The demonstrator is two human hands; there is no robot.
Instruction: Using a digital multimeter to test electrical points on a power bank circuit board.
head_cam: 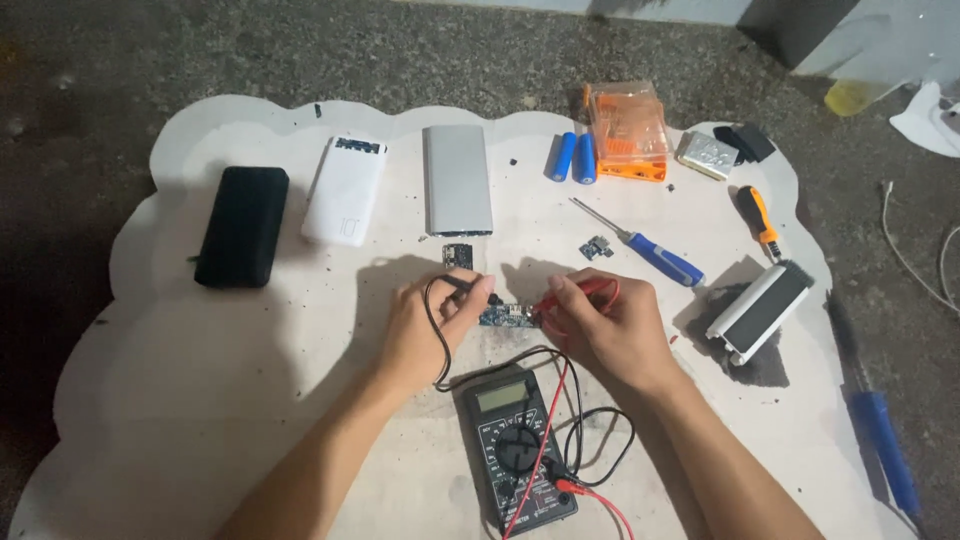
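My left hand (425,330) pinches a black probe (462,284) whose tip points at a small blue circuit board (505,317) on the white mat (200,380). From the other side, my right hand (605,325) holds a red probe (575,292) against the same board. Black and red leads run from the probes down to a black digital multimeter (515,447) lying between my forearms.
At the back lie a black power bank (243,226), a white one (345,190), a silver one (458,180), two blue cells (573,157) and an orange parts box (626,130). A blue screwdriver (650,250), an orange-handled tool (757,220) and an open casing (762,310) are on the right.
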